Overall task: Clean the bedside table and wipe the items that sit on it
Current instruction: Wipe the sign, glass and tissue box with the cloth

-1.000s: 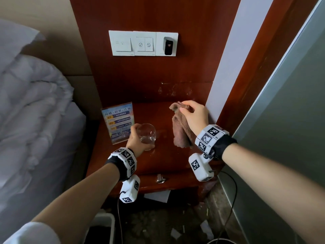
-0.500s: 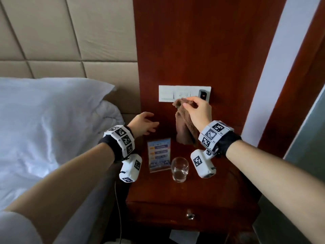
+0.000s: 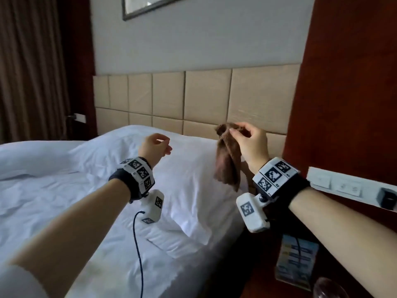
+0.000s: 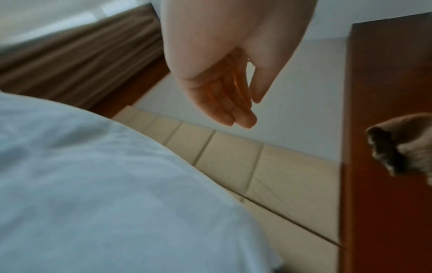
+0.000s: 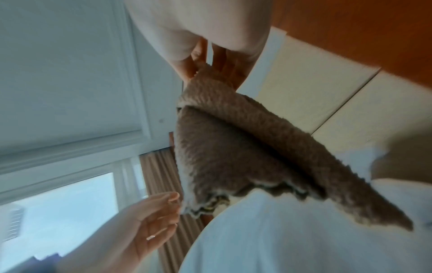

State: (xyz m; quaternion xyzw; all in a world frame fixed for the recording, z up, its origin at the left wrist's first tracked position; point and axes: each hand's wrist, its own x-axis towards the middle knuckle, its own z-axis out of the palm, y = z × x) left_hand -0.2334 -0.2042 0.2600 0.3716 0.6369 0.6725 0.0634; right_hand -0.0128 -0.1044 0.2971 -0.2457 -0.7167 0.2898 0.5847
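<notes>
My right hand [image 3: 242, 134] pinches the top of a brown cloth [image 3: 227, 162], which hangs down in the air in front of the headboard; the right wrist view shows the cloth [image 5: 245, 155] dangling from the fingers [image 5: 222, 68]. My left hand [image 3: 159, 146] hovers empty to the left of the cloth, fingers relaxed, and appears the same in the left wrist view [image 4: 238, 110]. At the bottom right, the card stand [image 3: 296, 259] and the rim of the drinking glass [image 3: 328, 289] sit on the dark wooden bedside table [image 3: 264, 282], low under my right forearm.
A bed with a white pillow [image 3: 189, 181] and sheets fills the left and centre. A padded beige headboard [image 3: 193, 100] runs behind it. The wooden wall panel [image 3: 348, 82] with a white switch plate [image 3: 343, 186] stands at right. Curtains [image 3: 32, 67] hang far left.
The view has swung up and left from the table to the bed. My left hand let go of the glass and rose; my right hand lifted the cloth higher.
</notes>
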